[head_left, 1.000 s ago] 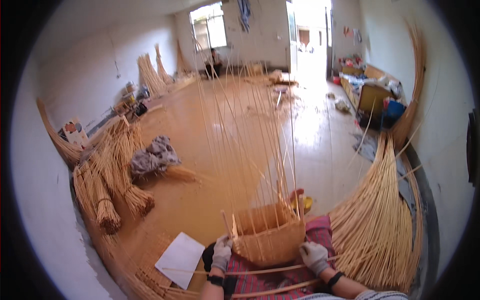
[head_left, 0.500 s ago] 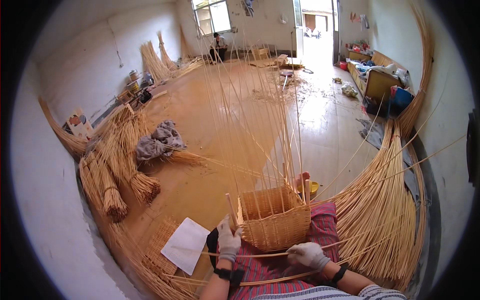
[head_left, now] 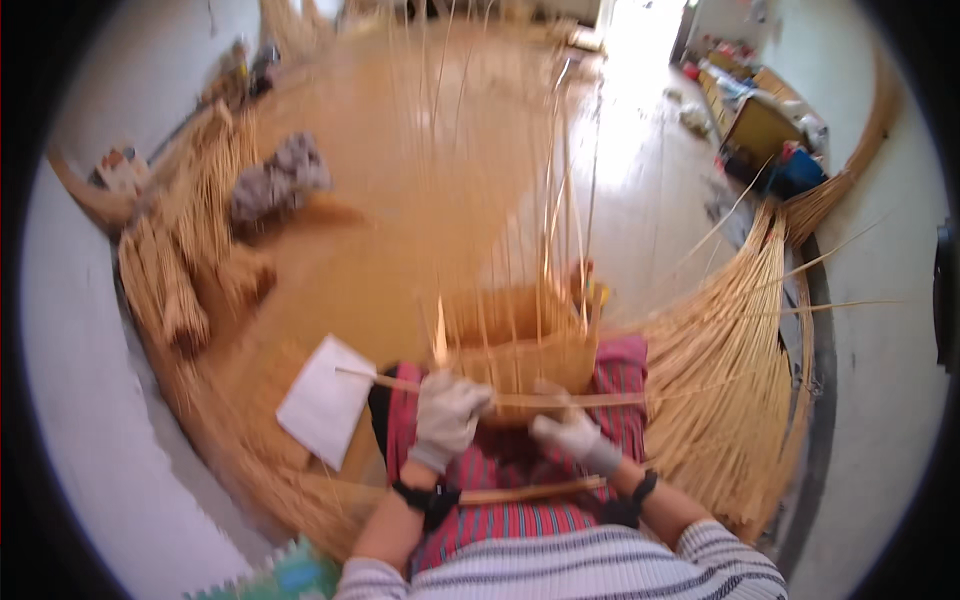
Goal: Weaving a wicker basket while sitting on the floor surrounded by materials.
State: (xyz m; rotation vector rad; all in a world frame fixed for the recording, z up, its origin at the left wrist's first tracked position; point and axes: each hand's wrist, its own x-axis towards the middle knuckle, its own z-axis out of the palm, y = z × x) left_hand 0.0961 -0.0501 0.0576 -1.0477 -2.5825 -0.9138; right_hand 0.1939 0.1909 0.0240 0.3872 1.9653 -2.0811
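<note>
A half-woven cane basket [head_left: 515,365] with long upright stakes rests on a striped red cloth [head_left: 622,355] over my lap. My left hand [head_left: 450,410], in a pale glove, is closed on a long horizontal cane strip [head_left: 620,399] at the basket's lower left front. My right hand [head_left: 565,430], also gloved, is at the lower right front, by the same strip; motion blur hides whether its fingers grip it. More strips [head_left: 530,490] lie across the lap below both hands.
Cane bundles [head_left: 175,290] and a grey bundled cloth [head_left: 280,180] lie on the left. A white sheet [head_left: 325,400] is beside my knee. Loose cane [head_left: 720,390] fans out at right, below a cluttered bench [head_left: 760,130]. A bright doorway [head_left: 640,30] stands at the back.
The view has tilted down, so the room and basket sit higher in the picture. Both hands have moved inward along the front strip, closer together.
</note>
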